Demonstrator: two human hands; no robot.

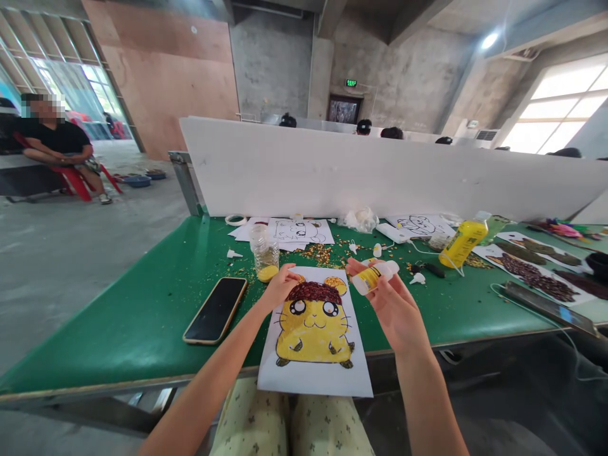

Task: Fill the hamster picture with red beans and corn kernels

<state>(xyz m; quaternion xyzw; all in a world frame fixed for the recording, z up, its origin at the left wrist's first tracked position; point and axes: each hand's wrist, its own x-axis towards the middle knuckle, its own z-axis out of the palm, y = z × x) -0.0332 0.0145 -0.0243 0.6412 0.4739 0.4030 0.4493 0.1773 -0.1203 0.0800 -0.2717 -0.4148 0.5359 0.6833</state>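
Observation:
A white sheet with a yellow hamster picture lies at the table's front edge, its lower end over my lap. Dark red beans cover the top of the hamster's head, and the right ear holds yellow-orange bits. My left hand is at the sheet's upper left, by the left ear, fingers bent together; what they hold, if anything, is too small to tell. Above the table, right of the sheet, my right hand holds a small white glue bottle with a yellow label, tilted.
A phone lies left of the sheet, near a clear plastic jar. Scattered kernels, line drawings and a yellow bottle are farther back. A white partition stands behind. A person sits at far left.

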